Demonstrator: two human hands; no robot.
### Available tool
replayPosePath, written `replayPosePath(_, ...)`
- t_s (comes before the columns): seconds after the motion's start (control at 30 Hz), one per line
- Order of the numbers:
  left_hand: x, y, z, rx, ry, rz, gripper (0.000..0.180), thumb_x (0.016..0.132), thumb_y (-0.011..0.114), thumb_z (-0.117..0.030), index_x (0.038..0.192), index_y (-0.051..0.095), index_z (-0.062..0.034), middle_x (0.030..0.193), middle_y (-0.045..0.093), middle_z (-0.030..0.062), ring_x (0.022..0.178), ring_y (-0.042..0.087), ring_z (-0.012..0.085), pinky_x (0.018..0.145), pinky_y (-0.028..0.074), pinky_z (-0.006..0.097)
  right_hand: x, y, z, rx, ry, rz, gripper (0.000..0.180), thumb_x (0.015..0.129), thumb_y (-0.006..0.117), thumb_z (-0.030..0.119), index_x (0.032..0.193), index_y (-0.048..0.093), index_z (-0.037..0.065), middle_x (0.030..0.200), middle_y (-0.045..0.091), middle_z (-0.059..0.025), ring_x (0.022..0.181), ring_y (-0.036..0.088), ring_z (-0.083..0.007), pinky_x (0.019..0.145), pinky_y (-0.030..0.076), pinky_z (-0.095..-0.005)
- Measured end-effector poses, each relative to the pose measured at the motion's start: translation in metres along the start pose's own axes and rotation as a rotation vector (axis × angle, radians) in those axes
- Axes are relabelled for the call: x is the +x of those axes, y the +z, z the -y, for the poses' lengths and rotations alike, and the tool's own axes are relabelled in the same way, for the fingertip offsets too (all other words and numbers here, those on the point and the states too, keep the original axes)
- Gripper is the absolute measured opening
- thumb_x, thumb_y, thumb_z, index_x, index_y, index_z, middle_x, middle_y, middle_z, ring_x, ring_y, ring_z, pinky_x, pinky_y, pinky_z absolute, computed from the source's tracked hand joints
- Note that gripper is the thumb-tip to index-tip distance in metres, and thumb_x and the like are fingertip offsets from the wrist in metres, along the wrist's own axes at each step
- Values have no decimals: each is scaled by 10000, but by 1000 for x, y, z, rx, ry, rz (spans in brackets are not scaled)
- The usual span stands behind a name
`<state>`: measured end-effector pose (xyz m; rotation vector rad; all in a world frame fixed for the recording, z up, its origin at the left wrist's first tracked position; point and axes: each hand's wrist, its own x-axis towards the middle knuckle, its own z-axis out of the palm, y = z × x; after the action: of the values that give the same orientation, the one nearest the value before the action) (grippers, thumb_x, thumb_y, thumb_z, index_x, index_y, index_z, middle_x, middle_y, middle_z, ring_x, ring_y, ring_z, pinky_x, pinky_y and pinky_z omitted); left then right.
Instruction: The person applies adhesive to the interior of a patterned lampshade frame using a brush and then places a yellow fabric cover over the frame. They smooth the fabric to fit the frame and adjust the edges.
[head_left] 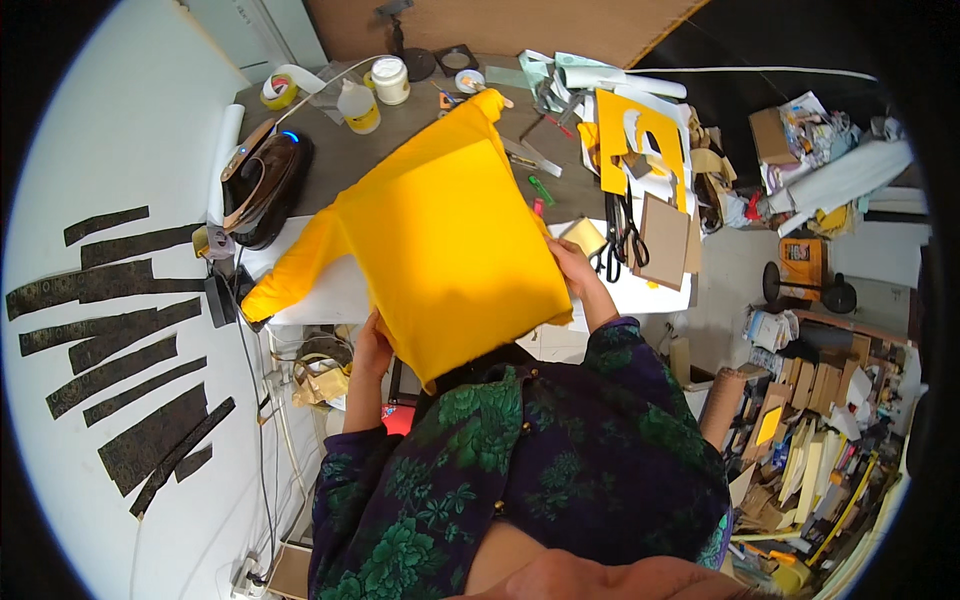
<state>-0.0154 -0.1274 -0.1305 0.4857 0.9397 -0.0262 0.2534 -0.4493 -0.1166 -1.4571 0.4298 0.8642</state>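
Note:
A bright yellow long-sleeved top (pixel 455 240) is spread between my two hands, its body flat and facing me. One sleeve trails to the left across the table, and the other points toward the back. My left hand (pixel 371 348) grips the left edge of the top near its lower end, the fingers partly hidden under the cloth. On the opposite edge, my right hand (pixel 577 266) is closed on the fabric, thumb on top. The hem hangs close to my patterned dark jacket (pixel 520 430).
An iron (pixel 265 185) with a blue light stands at the table's left. Behind are a white jar (pixel 390 80), a bottle (pixel 358 108) and tape (pixel 280 92). Black scissors (pixel 622 240), cardboard (pixel 663 240) and yellow cut sheets (pixel 612 145) lie right. Stacked scraps (pixel 810 450) fill the right floor.

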Motion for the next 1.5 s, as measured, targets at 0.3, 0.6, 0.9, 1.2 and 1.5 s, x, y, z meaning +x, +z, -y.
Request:
replayPosePath(0.3, -31, -2, -2, 108, 471, -58, 343, 1042, 530, -251, 1310, 539, -36, 1236, 650, 71, 1039, 665, 201, 830, 555, 328, -12, -9, 14, 5, -346, 44, 274, 1013, 609, 254, 1171, 630, 30, 1059, 708, -24, 936, 662, -117, 811, 514, -261)
replayPosePath(0.6, -71, -52, 59, 377, 289, -15, 258, 973, 666, -225, 1134, 672, -23, 1009, 720, 41, 892, 679, 145, 781, 519, 279, -40, -71, 9, -342, 64, 324, 617, 913, 725, 386, 1364, 553, 2, 1254, 659, -63, 1129, 624, -152, 981, 457, -266)
replayPosePath(0.9, -98, -27, 79, 112, 665, -107, 213, 1036, 557, -194, 1174, 615, -43, 1111, 695, 48, 960, 671, 144, 818, 546, 292, -49, -84, 4, -212, -213, 348, 382, 944, 709, 230, 1244, 630, 7, 1120, 703, -28, 989, 662, -111, 878, 505, -248)
replayPosePath(1.2, -108, -46, 104, 220, 682, -223, 203, 1033, 566, -189, 1149, 634, -38, 1031, 699, 24, 860, 665, 117, 747, 539, 266, -64, -103, 1, -326, -166, 285, 416, 906, 752, 206, 1246, 624, 4, 1099, 707, -36, 953, 669, -127, 862, 520, -267)
replayPosePath(1.5, -131, -35, 117, 159, 630, -179, 171, 1026, 571, -162, 1112, 644, -33, 983, 702, 25, 813, 648, 101, 719, 530, 263, -83, -129, -25, -327, -173, 373, 400, 909, 744, 206, 1235, 628, 7, 1087, 705, -38, 934, 667, -133, 865, 519, -276)
